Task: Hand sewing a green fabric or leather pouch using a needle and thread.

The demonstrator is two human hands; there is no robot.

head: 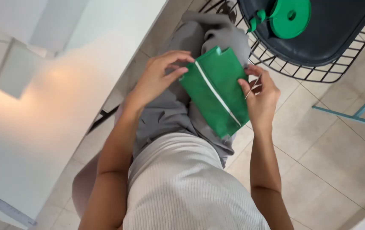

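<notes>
Two hands (pixel 161 76) on green fabric (pixel 216 91), tiled floor (pixel 318 166)

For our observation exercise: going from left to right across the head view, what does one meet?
White table → left hand → green fabric piece → right hand → green ribbon roll → teal chair leg.

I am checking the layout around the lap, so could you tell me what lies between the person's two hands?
In the head view, a folded green fabric piece with a white strip spans between the left hand and the right hand, over grey trousers.
</notes>
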